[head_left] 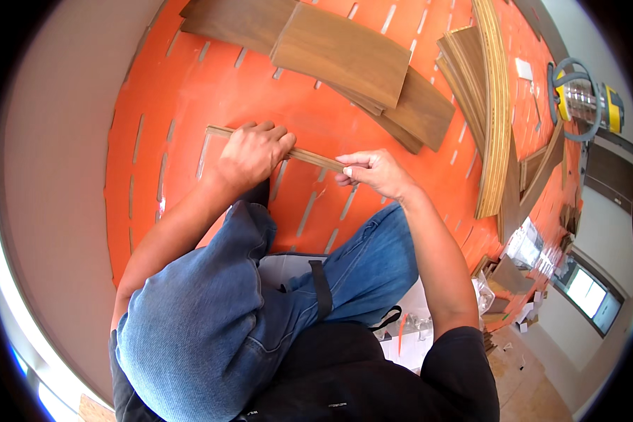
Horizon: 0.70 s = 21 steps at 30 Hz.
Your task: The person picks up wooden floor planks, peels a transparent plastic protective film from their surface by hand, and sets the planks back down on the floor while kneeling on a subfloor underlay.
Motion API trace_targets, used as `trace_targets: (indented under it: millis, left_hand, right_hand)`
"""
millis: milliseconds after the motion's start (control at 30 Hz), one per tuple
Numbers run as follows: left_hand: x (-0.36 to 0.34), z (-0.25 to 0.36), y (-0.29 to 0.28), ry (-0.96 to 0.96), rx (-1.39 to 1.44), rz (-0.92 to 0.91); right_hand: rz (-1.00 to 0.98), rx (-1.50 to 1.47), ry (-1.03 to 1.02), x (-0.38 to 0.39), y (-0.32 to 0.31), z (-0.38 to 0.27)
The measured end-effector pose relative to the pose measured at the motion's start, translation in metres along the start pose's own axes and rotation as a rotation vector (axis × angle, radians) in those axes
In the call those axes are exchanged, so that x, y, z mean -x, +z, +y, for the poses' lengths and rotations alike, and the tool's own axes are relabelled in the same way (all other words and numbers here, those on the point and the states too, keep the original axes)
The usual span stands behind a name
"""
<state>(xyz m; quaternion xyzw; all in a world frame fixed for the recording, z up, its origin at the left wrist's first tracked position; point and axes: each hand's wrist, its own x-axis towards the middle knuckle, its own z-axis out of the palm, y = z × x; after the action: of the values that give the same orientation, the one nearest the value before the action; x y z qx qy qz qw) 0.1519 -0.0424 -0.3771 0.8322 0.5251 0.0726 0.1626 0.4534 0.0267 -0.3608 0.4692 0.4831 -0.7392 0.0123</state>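
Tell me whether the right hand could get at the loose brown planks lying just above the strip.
Probably yes. The right hand pinches the thin wood strip, and only bare orange underlay lies between it and the brown planks. It would have to release the strip first.

Person kneeling on orange slotted underlay, knees in blue jeans over its near edge. Left hand pressed flat, fingers curled, on a narrow wood strip lying near the middle of the underlay. Right hand pinches the strip's right end between thumb and fingertips. Loose stack of brown floor planks at the far edge, apart from the hands. Curved bundle of boards along the right edge. Yellow-and-grey machine beyond the far right corner.
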Motion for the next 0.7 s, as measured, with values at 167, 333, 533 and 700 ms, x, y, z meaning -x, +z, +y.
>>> trace_targets:
  millis: [167,333,533,700]
  left_hand:
    - [0.001,0.001,0.004,-0.020,-0.035,-0.019]
    - [0.000,0.002,0.002,-0.027,-0.042,-0.033]
    - [-0.002,0.001,0.006,-0.008,-0.025,-0.005]
    - [0.003,0.000,0.009,-0.018,-0.027,-0.001]
  right_hand:
    - [0.015,0.041,0.024,0.001,0.003,-0.007]
    - [0.055,0.025,0.012,0.003,0.008,-0.004]
    - [0.005,-0.017,0.007,0.003,-0.004,0.007]
    - [-0.014,0.074,0.061,-0.001,0.000,-0.007]
